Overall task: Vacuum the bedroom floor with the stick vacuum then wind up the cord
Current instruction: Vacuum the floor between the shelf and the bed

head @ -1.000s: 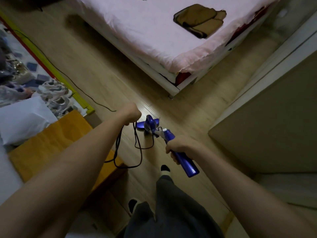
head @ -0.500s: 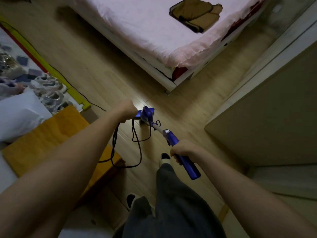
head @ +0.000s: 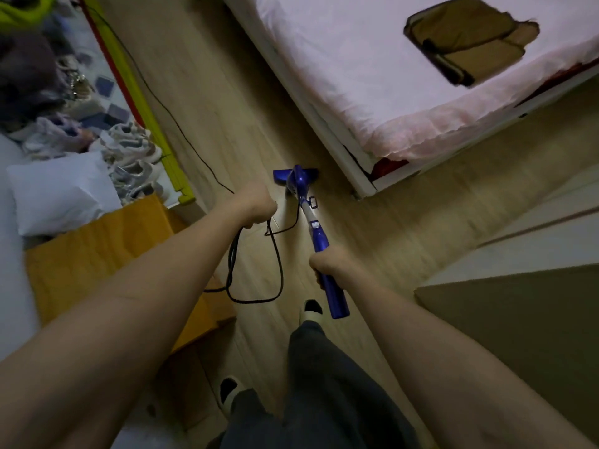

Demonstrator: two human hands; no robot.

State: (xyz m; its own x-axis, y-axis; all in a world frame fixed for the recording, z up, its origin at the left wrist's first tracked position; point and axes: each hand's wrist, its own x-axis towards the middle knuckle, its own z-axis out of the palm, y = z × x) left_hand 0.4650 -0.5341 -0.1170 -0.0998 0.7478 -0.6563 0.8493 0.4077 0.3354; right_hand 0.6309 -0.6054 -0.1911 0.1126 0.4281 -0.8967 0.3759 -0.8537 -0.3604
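Observation:
A blue stick vacuum (head: 319,236) slants across the wooden floor (head: 227,102), its floor head (head: 295,176) down close to the bed's near corner. My right hand (head: 329,262) grips the blue handle partway along. My left hand (head: 254,202) is curled round the black cord (head: 275,273), which hangs from it in loops above the floor. From that hand the cord also trails away to the upper left along the floor.
A bed (head: 405,76) with pink sheet and a brown bag (head: 466,37) fills the upper right. A yellow box (head: 107,254), white pillow (head: 61,192) and a pile of shoes (head: 133,160) lie left. A cabinet (head: 525,335) stands right. My slippered feet (head: 311,307) are below.
The vacuum head has slid forward toward the bed's corner, and my view has shifted with it. Both hands keep their holds on the cord and the handle.

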